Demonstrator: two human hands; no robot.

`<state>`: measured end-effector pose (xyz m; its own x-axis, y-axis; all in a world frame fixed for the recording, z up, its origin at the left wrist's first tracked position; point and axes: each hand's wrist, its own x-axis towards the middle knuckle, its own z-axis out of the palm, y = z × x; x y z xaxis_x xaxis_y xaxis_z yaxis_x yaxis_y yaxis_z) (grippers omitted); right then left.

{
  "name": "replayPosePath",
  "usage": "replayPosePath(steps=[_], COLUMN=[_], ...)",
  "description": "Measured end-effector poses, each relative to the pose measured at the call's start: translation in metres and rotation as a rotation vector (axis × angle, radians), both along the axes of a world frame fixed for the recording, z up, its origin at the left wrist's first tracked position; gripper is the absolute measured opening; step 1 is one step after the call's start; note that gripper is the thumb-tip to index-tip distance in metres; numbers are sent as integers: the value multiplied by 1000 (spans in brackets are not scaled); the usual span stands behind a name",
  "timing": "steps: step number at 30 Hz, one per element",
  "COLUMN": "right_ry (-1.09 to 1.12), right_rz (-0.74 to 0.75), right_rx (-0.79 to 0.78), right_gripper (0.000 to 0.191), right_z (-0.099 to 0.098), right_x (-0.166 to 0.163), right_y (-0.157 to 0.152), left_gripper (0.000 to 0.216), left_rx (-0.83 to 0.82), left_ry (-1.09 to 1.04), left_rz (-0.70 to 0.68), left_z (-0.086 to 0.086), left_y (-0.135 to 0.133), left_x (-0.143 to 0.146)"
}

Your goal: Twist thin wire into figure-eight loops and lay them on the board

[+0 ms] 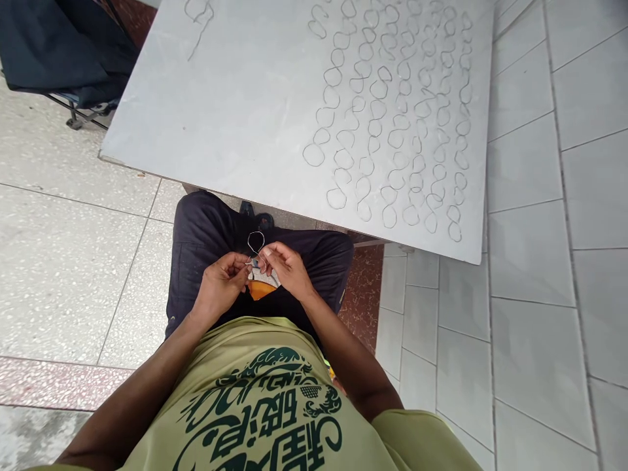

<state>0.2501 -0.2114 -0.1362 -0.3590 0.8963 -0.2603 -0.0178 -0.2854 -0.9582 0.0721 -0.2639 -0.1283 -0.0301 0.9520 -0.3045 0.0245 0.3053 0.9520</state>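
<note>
Over my lap, my left hand (223,281) and my right hand (287,265) pinch a thin piece of wire (256,242) between their fingertips. The wire rises from the fingers into a small loop. Under my hands lies a small white and orange object (261,286), partly hidden by the fingers. I sit in dark trousers and a green printed shirt.
A grey board (235,104) lies in front of my knees. Several bent wire loops (392,111) are laid in rows on its right half, and one loose wire piece (199,19) near its far left. A dark folding chair (59,52) stands at the upper left on tiled floor.
</note>
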Motion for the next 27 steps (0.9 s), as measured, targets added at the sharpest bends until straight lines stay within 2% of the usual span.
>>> replayPosePath(steps=[3,8,15,22,27], right_ry=[16,69,22,33,59], right_rz=[-39,-17,-12,47,83], right_rx=[-16,-49,-48,-128,-157], right_gripper=[42,41,43,46,45], right_z=[-3,-4,-5,-11,-17], right_x=[-2,-5,-6,-2,-1], right_y=[2,2,0,-1,-3], left_gripper=[20,21,20,28,34], left_rx=[-2,-1,117,407,503], left_ry=[45,112,257,414,526], left_rz=[-5,4,-62,-294,-422], left_z=[2,4,1,13,14], left_y=[1,2,1,7,7], left_x=[-1,-4,-4,-7,-10])
